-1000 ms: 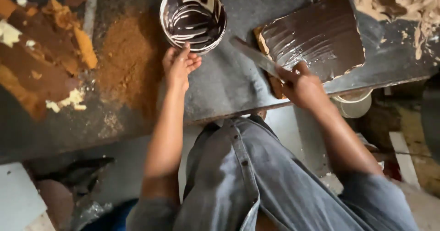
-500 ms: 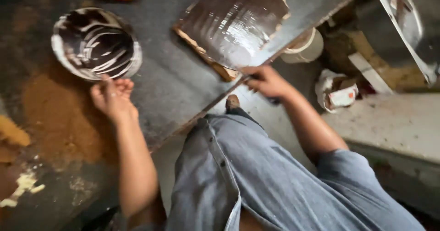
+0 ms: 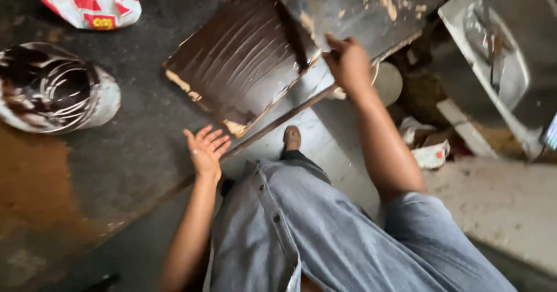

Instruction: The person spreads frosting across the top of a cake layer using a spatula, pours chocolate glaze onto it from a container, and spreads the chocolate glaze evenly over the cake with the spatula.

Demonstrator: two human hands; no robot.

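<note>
At the counter's (image 3: pixel 133 147) front edge, the left hand (image 3: pixel 206 150) rests flat, fingers spread apart. The right hand (image 3: pixel 348 63) is clamped on a blade (image 3: pixel 290 34) laid across a chocolate-coated slab (image 3: pixel 238 60); a smeared bowl (image 3: pixel 52 89) sits well apart.

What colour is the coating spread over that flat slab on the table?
Dark glossy brown, streaked with ridges, over the slab; its pale edge shows underneath. Head view.

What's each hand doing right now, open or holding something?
Left hand: open, fingers spread, flat on the dark worktop.
Right hand: closed on a spreader blade at the chocolate-coated slab.
</note>
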